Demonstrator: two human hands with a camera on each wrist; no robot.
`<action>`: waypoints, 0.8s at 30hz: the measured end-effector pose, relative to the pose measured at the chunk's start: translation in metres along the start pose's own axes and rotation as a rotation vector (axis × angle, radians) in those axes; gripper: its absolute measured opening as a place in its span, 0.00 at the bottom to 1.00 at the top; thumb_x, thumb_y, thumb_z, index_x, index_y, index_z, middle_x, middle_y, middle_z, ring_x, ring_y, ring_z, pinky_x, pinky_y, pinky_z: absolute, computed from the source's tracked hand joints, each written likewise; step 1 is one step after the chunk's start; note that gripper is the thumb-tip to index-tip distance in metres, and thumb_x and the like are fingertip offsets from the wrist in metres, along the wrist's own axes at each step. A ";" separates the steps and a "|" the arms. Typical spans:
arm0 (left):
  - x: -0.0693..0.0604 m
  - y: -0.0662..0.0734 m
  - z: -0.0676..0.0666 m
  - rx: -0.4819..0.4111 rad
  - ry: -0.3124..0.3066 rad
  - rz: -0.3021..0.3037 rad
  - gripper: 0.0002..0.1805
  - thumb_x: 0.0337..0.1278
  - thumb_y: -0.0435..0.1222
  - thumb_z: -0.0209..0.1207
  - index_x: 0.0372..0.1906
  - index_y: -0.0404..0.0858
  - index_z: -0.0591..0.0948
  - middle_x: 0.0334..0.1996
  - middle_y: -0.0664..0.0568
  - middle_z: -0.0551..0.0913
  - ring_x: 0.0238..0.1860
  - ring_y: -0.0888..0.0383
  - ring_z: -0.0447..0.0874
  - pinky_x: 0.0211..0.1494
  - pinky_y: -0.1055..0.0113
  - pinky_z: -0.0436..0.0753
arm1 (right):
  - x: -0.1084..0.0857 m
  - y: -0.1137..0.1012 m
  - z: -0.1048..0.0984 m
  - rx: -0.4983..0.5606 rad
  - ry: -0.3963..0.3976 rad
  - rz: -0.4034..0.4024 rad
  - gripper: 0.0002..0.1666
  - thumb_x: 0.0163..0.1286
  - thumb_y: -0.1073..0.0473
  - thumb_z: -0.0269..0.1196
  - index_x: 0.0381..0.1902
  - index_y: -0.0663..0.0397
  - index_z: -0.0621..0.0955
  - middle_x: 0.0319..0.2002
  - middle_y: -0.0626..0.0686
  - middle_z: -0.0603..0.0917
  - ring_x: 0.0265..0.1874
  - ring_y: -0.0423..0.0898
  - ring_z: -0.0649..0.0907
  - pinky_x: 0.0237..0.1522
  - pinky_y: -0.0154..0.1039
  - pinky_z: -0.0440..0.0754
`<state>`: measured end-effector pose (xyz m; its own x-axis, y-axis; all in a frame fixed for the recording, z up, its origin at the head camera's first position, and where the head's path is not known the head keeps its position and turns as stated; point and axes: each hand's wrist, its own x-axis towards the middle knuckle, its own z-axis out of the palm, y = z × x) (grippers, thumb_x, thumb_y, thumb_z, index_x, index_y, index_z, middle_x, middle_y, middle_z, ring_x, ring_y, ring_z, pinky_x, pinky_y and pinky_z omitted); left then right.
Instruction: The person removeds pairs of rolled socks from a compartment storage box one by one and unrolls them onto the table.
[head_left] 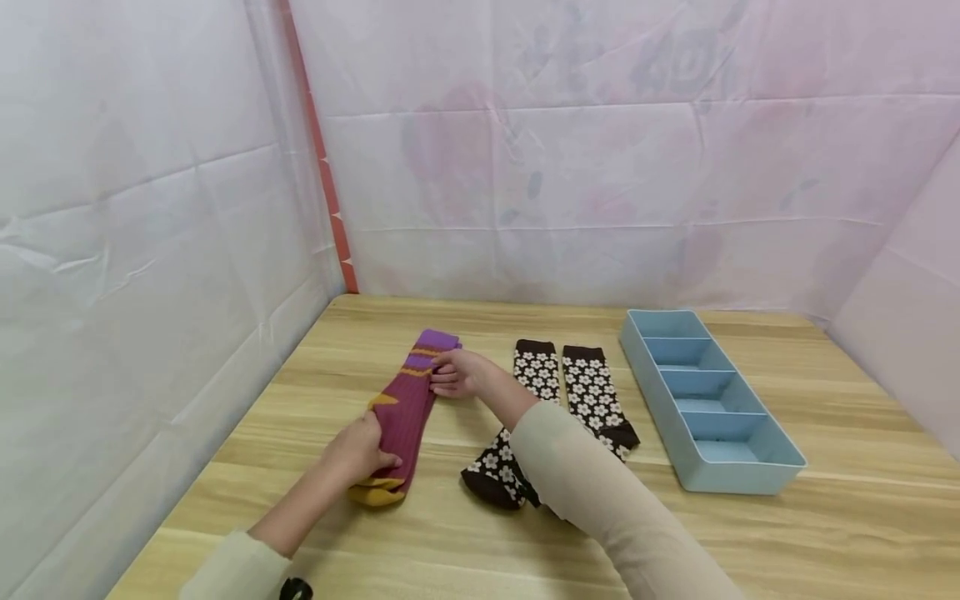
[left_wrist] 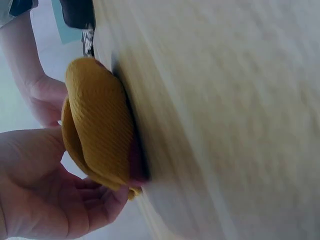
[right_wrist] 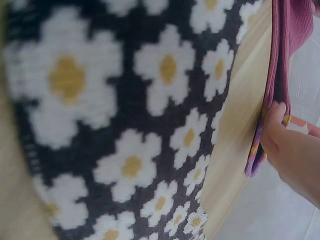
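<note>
A pair of maroon socks (head_left: 405, 417), with purple cuffs and mustard heels and toes, lies stacked on the left part of the table. My left hand (head_left: 354, 448) grips the foot end, thumb on one side and fingers on the other. In the left wrist view the mustard toe (left_wrist: 100, 120) bulges beside that hand. Near the striped cuff, my right hand (head_left: 459, 372) pinches the socks' right edge, its thumb against the fabric in the right wrist view. Two black socks with white flowers (head_left: 592, 392) lie flat on the right, partly hidden under my right forearm.
A light blue box (head_left: 738, 479) with several compartments in a row stands right of the flowered socks. The wood-grain table (head_left: 862, 500) is bordered by pale sheets (head_left: 600, 183) at the back and sides. A red strip (head_left: 330, 192) runs up the back-left corner.
</note>
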<state>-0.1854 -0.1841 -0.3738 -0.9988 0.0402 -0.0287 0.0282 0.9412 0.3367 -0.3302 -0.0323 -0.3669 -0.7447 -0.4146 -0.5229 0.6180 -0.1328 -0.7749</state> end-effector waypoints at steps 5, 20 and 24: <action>0.005 -0.011 -0.001 -0.161 -0.079 0.000 0.46 0.42 0.39 0.70 0.55 0.12 0.58 0.40 0.33 0.76 0.42 0.47 0.76 0.46 0.54 0.74 | 0.022 0.000 -0.002 -0.064 -0.022 0.005 0.32 0.68 0.66 0.53 0.65 0.73 0.55 0.63 0.68 0.61 0.57 0.60 0.68 0.52 0.43 0.72; 0.010 -0.019 -0.007 -0.403 -0.196 -0.024 0.27 0.52 0.27 0.60 0.54 0.15 0.65 0.42 0.34 0.77 0.44 0.44 0.76 0.49 0.53 0.74 | 0.094 0.020 -0.019 -0.193 0.088 -0.140 0.15 0.59 0.73 0.60 0.45 0.71 0.74 0.38 0.63 0.77 0.36 0.55 0.81 0.37 0.39 0.80; 0.011 -0.016 -0.008 -0.534 -0.190 -0.052 0.31 0.52 0.26 0.59 0.58 0.14 0.60 0.48 0.29 0.74 0.49 0.40 0.73 0.54 0.50 0.70 | 0.121 0.019 -0.033 -0.168 0.044 -0.178 0.10 0.55 0.75 0.61 0.38 0.71 0.75 0.34 0.63 0.75 0.29 0.54 0.80 0.31 0.37 0.81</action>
<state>-0.1972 -0.2016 -0.3716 -0.9722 0.1043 -0.2097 -0.0943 0.6455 0.7580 -0.4167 -0.0554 -0.4560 -0.8504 -0.3584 -0.3853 0.4287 -0.0473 -0.9022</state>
